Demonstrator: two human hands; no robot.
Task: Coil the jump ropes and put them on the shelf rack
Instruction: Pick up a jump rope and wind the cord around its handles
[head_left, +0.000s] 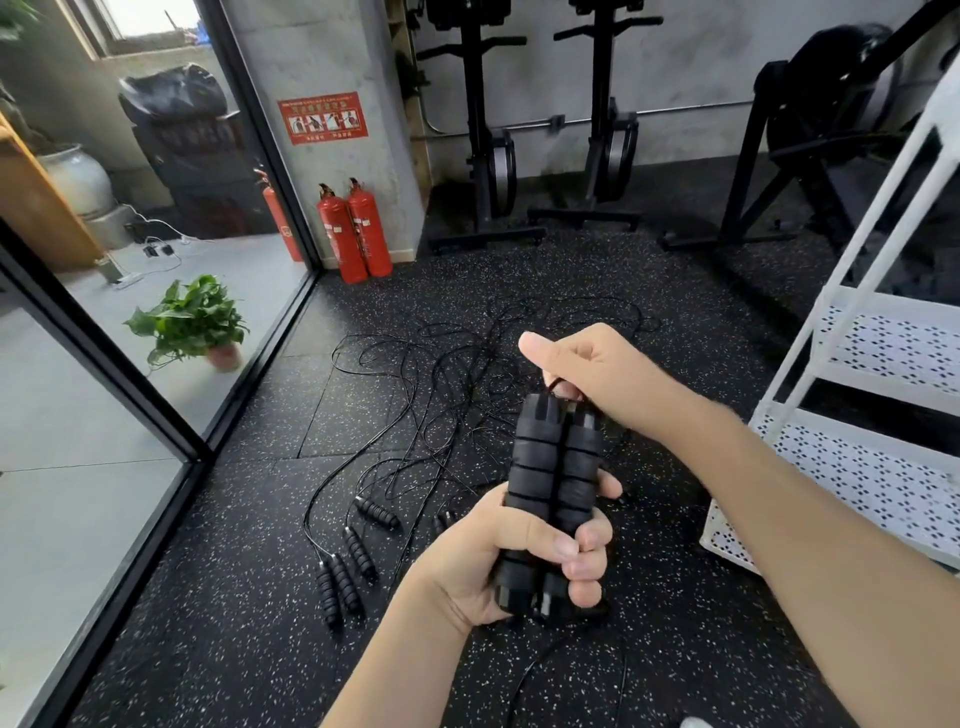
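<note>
Gripping two black foam handles (553, 483) side by side, the left hand (511, 566) has its fingers (589, 564) curled round the lower halves and its thumb pressed across the front. These handles are ribbed cylinders with a soft, matte look, and their square plastic end caps stick out below the little finger. Just above the handle tops, the right hand (597, 371) is clenched on a thin black cord (558, 385), thumb raised and the other fingers folded down over the cord where it leaves the handles. A loop of the same glossy cord hangs below the left hand and trails toward the floor.

Right of the right-hand knuckles stands the white shelf rack (883, 395), a metal frame of slanted tubes carrying tiers of perforated sheet with diamond-shaped holes; the parts of the tiers that show hold nothing.

Beyond the fingertips of both hands, more jump ropes (441, 384) lie tangled on the speckled black rubber floor (234, 597), their thin cords looping over one another. Left of the left thumb, their ribbed foam handles (353, 556) lie near each other on the floor, some in pairs. Farther off stand two red fire extinguishers (353, 234) against a grey concrete pillar, and a leafy potted plant (192, 322) behind glass.
</note>
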